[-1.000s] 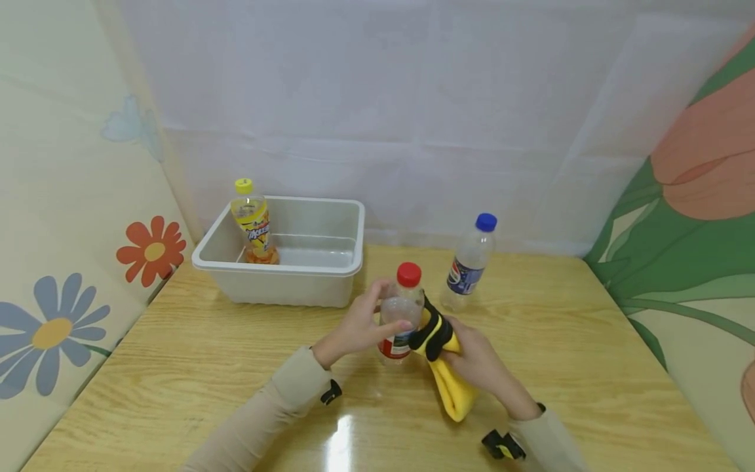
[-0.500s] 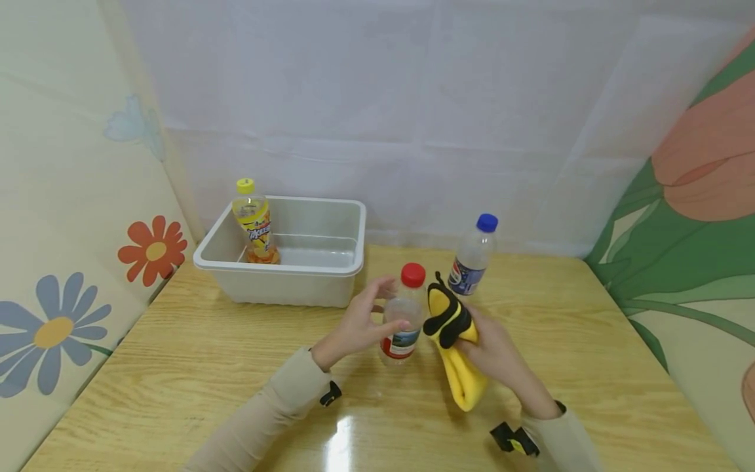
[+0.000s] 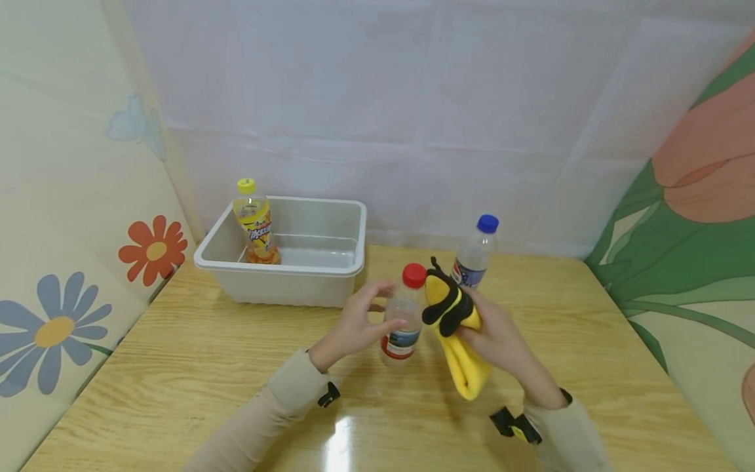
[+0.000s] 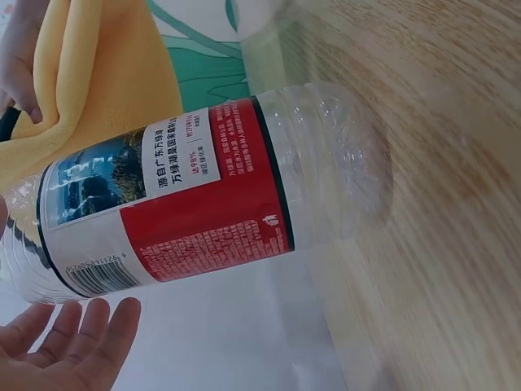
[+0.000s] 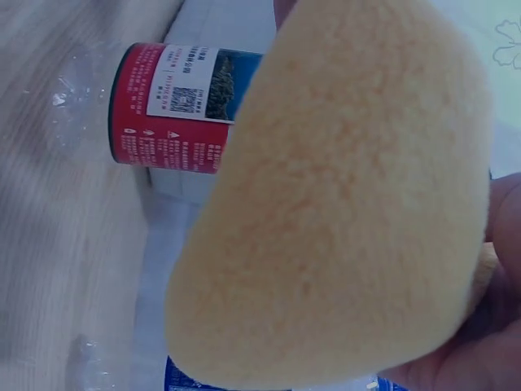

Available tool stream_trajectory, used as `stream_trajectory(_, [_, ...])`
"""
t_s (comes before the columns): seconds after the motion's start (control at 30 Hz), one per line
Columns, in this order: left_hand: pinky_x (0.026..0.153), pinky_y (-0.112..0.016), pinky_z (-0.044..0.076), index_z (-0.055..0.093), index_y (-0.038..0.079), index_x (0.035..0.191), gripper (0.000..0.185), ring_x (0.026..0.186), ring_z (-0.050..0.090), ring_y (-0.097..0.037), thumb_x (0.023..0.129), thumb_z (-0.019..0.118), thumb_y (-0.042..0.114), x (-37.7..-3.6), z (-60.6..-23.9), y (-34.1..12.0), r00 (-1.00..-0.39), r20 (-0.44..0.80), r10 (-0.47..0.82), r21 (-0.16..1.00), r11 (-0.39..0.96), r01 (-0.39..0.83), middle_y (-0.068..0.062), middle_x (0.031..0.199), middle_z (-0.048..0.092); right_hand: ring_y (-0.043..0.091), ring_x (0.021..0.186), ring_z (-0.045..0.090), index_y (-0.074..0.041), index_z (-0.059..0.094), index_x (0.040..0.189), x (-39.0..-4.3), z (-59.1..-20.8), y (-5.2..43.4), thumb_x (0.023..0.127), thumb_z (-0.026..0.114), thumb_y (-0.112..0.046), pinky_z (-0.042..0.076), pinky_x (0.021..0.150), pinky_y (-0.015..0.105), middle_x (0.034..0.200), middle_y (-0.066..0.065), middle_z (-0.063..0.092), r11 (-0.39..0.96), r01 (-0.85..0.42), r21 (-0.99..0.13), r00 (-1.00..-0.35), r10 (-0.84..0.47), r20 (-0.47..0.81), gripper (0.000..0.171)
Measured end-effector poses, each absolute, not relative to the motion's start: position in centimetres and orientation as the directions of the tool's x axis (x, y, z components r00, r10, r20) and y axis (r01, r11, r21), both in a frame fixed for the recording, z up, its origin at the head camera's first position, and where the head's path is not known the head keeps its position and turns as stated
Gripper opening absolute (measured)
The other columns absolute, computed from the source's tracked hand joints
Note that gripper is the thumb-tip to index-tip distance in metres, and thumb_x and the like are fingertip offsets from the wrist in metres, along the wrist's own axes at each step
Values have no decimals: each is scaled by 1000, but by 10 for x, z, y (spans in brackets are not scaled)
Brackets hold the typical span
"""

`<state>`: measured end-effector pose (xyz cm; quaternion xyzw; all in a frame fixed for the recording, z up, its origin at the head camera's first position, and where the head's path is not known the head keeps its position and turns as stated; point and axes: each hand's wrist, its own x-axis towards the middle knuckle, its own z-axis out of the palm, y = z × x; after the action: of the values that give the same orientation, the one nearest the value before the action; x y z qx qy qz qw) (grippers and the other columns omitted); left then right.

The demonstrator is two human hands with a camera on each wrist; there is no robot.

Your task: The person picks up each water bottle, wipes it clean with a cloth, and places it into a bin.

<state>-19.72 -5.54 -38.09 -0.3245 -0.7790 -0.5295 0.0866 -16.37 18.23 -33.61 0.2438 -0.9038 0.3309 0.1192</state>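
Observation:
A clear plastic bottle with a red cap [image 3: 414, 276] and a red, white and blue label [image 4: 195, 204] stands on the table. My left hand [image 3: 360, 321] holds it around its upper part, thumb in front and fingers behind. In the left wrist view those fingertips lie right at the bottle's side. My right hand [image 3: 495, 331] grips a folded yellow towel [image 3: 463, 360] with black edging and a small loop, just right of the bottle. The fuzzy towel fills much of the right wrist view and hides part of the bottle's label there.
A blue-capped bottle [image 3: 476, 252] stands behind the right hand, its lower part hidden. At back left is a pale grey plastic bin [image 3: 283, 285], with a yellow-capped bottle [image 3: 255, 223] leaning inside. A white cloth [image 3: 383, 118] hangs behind the wooden table [image 3: 177, 367].
My right hand has drawn the towel away from the red-capped bottle, to the right and slightly farther back, now covering more of the blue-capped bottle. The red-capped bottle has shifted slightly right.

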Motion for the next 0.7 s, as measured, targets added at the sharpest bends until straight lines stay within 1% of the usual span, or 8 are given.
stream_trajectory(0.1, [76, -28, 53, 46, -4, 124, 56, 102, 52, -26, 78, 72, 15, -197, -380, -56, -760, 503, 413, 745, 239, 623, -17, 116, 52, 13, 66, 52, 3, 47, 125, -165, -333, 180, 69, 66, 10, 45, 55, 28, 89, 15, 63, 666, -526, -529, -848, -370, 379, 59])
stream_trajectory(0.33, [77, -41, 54, 44, -3, 126, 58, 104, 52, -29, 78, 72, 12, -197, -383, -57, -765, 506, 399, 766, 200, 611, -19, 118, 52, 15, 68, 53, 3, 48, 122, -169, -325, 175, 72, 68, 4, 46, 58, 29, 87, 11, 62, 698, -520, -492, -853, -398, 338, 54])
stream_trajectory(0.5, [76, -36, 54, 47, -3, 123, 54, 104, 54, -28, 77, 73, 9, -197, -384, -58, -746, 543, 385, 752, 172, 636, -17, 118, 54, 14, 68, 53, 1, 50, 122, -172, -322, 172, 73, 68, 1, 47, 59, 30, 86, 9, 62, 699, -521, -489, -854, -433, 290, 53])
stream_trajectory(0.7, [74, -34, 55, 49, -10, 121, 52, 100, 56, -32, 75, 72, 1, -198, -388, -58, -697, 614, 371, 703, 145, 696, -24, 116, 55, 12, 66, 51, -3, 48, 126, -175, -319, 169, 75, 68, -3, 46, 58, 29, 85, 6, 62, 708, -523, -475, -851, -462, 249, 55])
